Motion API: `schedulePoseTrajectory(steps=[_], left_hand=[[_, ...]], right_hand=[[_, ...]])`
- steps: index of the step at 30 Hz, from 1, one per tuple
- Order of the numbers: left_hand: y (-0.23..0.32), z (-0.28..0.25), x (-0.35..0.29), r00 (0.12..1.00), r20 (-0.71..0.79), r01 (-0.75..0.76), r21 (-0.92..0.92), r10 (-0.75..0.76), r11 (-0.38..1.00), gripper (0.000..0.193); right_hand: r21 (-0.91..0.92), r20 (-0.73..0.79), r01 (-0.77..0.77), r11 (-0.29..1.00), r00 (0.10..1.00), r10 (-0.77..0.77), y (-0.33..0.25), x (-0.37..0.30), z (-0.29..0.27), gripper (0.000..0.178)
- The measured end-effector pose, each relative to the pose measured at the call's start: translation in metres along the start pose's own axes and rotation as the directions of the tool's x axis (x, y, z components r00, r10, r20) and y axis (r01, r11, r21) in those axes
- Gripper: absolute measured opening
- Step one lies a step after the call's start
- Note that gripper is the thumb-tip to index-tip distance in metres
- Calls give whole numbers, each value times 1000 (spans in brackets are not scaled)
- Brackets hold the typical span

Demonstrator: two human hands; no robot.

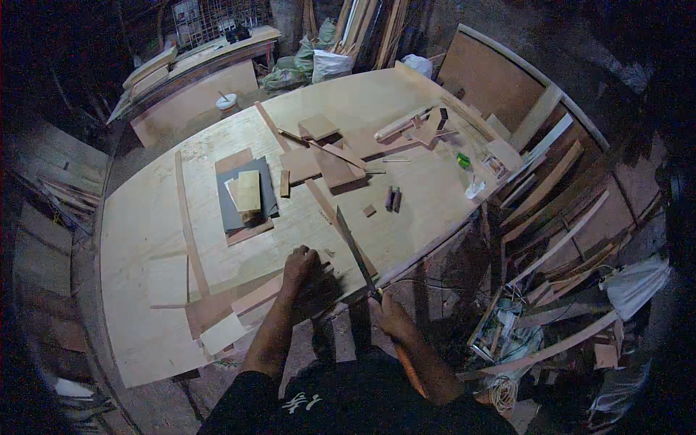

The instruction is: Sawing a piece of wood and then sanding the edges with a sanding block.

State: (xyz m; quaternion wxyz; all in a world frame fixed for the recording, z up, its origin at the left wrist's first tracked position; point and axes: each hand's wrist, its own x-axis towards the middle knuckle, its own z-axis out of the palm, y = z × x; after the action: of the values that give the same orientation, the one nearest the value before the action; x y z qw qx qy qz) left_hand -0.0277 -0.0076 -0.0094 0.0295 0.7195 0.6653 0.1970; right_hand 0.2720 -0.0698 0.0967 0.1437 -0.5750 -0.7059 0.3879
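Observation:
In my right hand (pixel 390 315) is the handle of a handsaw, its long narrow blade (pixel 354 243) pointing away from me over the near edge of the wooden table (pixel 138 304). The blade lies over or just beside a thin wood strip (pixel 319 196); I cannot tell whether they touch. My left hand (pixel 301 270) is closed, low over the table to the left of the saw. Whatever its fingers hold, if anything, is hidden. Beside my left wrist lies a flat wood board (pixel 257 293).
Left of centre, a yellowish block (pixel 249 190) sits on a dark grey sheet (pixel 270 210). Further off are stacked wood pieces (pixel 337 167), two dark short blocks (pixel 393 198) and a small green object (pixel 464 161). Long planks (pixel 558 170) lean at the right. A bench (pixel 196 61) stands far left.

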Motion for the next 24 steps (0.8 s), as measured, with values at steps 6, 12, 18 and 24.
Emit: schedulePoseTrajectory(steps=[6, 12, 18, 24], left_hand=[[31, -3, 7, 996, 6, 89, 25, -89, 996, 38], [5, 40, -15, 984, -16, 174, 267, -176, 948, 61], [21, 41, -3, 972, 126, 157, 280, -198, 947, 64], [9, 43, -11, 987, 19, 153, 233, -161, 960, 46]], right_hand=[[-13, 55, 89, 996, 995, -88, 40, 16, 1, 49], [-154, 219, -4, 988, 975, 38, 16, 37, 21, 53], [-153, 143, 192, 969, 975, -171, 42, 72, 65, 46], [-113, 4, 290, 950, 956, -292, 37, 105, 99, 45]])
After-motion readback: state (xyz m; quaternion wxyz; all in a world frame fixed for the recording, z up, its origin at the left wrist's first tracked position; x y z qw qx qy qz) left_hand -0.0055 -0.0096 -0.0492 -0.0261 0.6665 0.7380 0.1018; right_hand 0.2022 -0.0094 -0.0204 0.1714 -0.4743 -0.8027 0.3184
